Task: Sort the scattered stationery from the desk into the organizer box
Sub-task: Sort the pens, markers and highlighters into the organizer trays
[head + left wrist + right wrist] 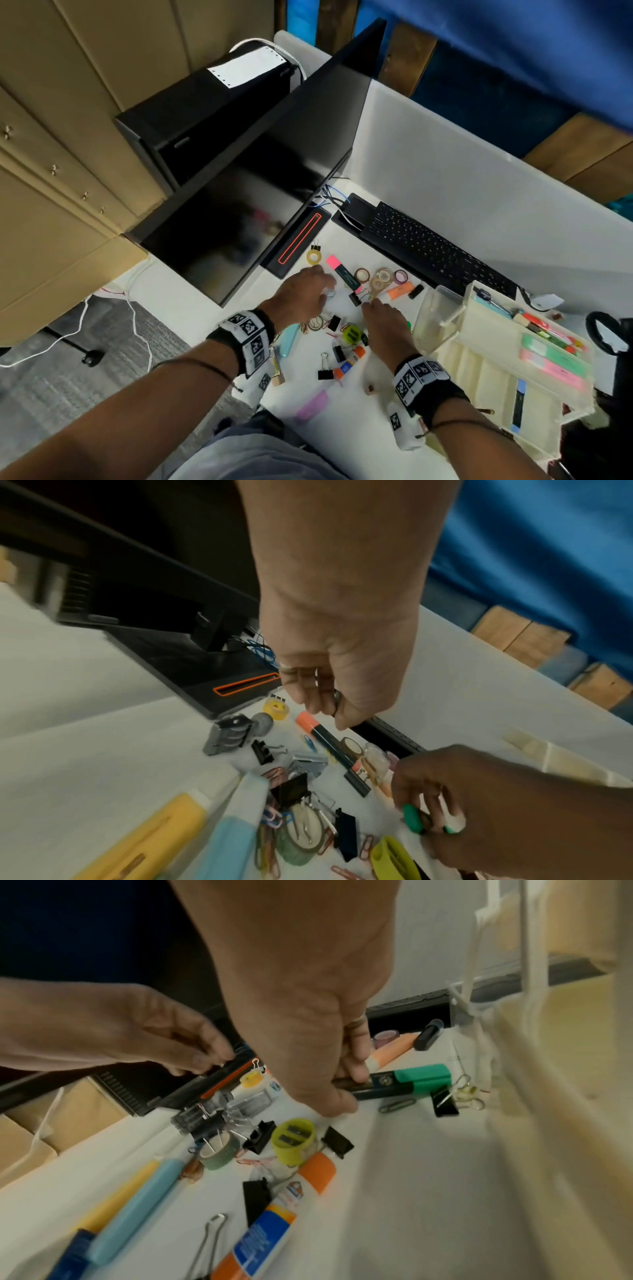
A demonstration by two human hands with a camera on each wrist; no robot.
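Stationery lies scattered on the white desk point(191, 301). My right hand point(342, 1085) grips the dark body of a green-capped highlighter point(421, 1077) low over the desk, beside the organizer. From the left wrist the same green highlighter point(411, 818) shows between the right hand's fingers point(431, 813). My left hand point(305, 294) hovers near the monitor foot with loosely curled fingers point(325, 704), and I see nothing in it. A pink-capped highlighter point(344, 274) lies just past it. The cream organizer box point(479, 370) stands at the right with pens and sticky notes in its far compartments.
A black monitor point(274, 171) and keyboard point(435, 246) border the far side. Tape rolls point(361, 274), an orange highlighter point(399, 293), black binder clips point(325, 371), a glue stick point(274, 1223), a yellow-green sharpener point(294, 1139) and paper clips lie between my hands.
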